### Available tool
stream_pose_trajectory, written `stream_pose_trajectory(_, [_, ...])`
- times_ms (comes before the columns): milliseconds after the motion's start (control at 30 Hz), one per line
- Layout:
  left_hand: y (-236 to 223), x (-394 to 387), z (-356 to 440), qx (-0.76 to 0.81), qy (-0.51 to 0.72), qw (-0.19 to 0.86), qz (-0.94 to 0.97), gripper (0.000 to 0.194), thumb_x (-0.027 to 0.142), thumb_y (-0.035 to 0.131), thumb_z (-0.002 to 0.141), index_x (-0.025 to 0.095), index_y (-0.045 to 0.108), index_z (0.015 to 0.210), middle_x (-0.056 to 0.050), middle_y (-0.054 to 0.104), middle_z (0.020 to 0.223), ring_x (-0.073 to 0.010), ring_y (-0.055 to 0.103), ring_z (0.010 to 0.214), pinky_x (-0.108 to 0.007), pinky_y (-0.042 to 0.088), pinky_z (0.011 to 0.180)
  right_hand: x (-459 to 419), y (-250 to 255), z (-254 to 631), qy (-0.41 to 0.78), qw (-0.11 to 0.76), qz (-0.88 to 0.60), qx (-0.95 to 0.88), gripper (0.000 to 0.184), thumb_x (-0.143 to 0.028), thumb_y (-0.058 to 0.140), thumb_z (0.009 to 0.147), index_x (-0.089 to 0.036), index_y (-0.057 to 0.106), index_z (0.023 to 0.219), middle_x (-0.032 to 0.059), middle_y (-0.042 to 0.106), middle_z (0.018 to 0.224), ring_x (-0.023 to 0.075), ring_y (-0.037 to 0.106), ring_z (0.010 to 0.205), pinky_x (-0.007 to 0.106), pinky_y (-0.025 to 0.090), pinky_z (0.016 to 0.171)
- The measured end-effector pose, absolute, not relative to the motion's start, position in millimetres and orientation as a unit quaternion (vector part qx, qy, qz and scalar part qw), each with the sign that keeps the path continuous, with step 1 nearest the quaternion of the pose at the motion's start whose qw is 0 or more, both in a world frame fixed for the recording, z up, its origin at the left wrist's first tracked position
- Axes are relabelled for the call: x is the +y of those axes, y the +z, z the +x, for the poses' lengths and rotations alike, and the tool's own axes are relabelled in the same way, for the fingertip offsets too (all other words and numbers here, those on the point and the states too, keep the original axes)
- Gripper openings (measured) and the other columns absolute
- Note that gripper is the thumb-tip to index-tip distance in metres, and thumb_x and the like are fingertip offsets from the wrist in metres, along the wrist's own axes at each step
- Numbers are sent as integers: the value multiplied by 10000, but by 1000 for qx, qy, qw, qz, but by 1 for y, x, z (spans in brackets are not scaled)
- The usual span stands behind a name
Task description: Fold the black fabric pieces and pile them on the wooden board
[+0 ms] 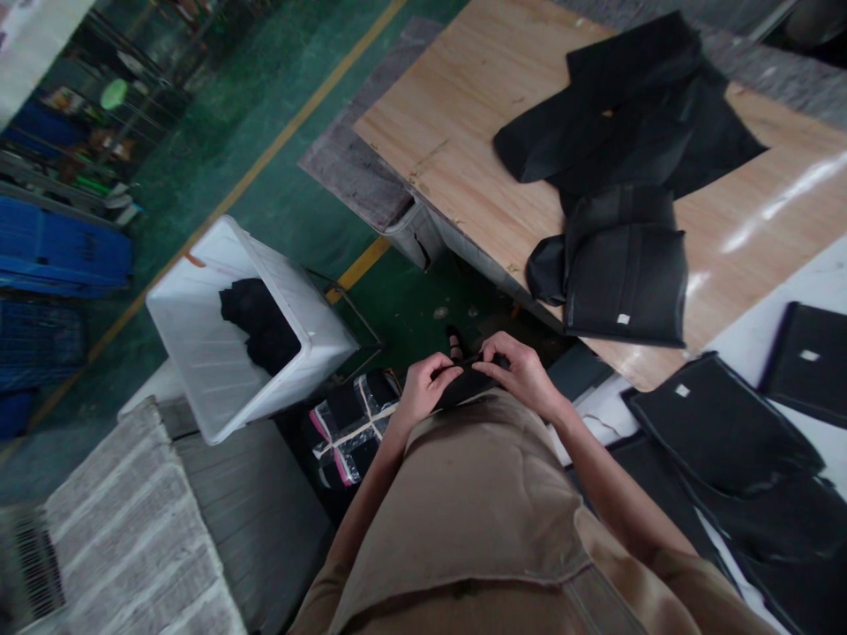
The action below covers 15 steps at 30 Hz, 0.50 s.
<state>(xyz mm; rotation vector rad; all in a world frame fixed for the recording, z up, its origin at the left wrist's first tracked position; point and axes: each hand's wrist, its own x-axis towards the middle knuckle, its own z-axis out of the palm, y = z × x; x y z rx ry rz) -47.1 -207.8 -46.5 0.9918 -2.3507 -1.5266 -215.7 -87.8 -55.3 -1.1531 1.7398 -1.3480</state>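
Close to my body, my left hand (423, 384) and my right hand (522, 370) both pinch a small piece of black fabric (471, 381), fingers curled on its top edge. The piece hangs below the edge of a wooden table (456, 115). A loose heap of black garments (628, 106) lies on that table, and a folded black garment with a white tag (625, 278) sits nearer to me.
A white plastic bin (198, 353) holding dark cloth stands on the left over green floor. A wrapped, taped bundle (350, 423) lies below my left hand. Several black folded pieces (721, 423) cover a white surface at right. Blue crates (59, 256) stand far left.
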Motion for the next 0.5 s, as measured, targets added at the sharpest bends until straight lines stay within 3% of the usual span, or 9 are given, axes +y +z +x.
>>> stream_pose_trajectory(167, [-47, -207, -48, -781, -517, 90, 337, 233, 336, 618, 874, 169, 612, 711, 26, 557, 651, -107, 483, 610, -215, 382, 589, -84, -52, -221, -520, 331, -465, 636, 220, -335, 646, 886, -217, 543, 730, 69, 621, 954, 216, 614, 916, 347, 482, 814])
stream_pose_trajectory(500, [-45, -205, -50, -795, -507, 83, 323, 260, 371, 604, 885, 172, 614, 718, 23, 548, 648, -111, 490, 617, -220, 381, 594, -86, -61, -216, -507, 326, -402, 689, 238, -336, 655, 879, -207, 531, 722, 38, 640, 849, 181, 591, 769, 283, 409, 630])
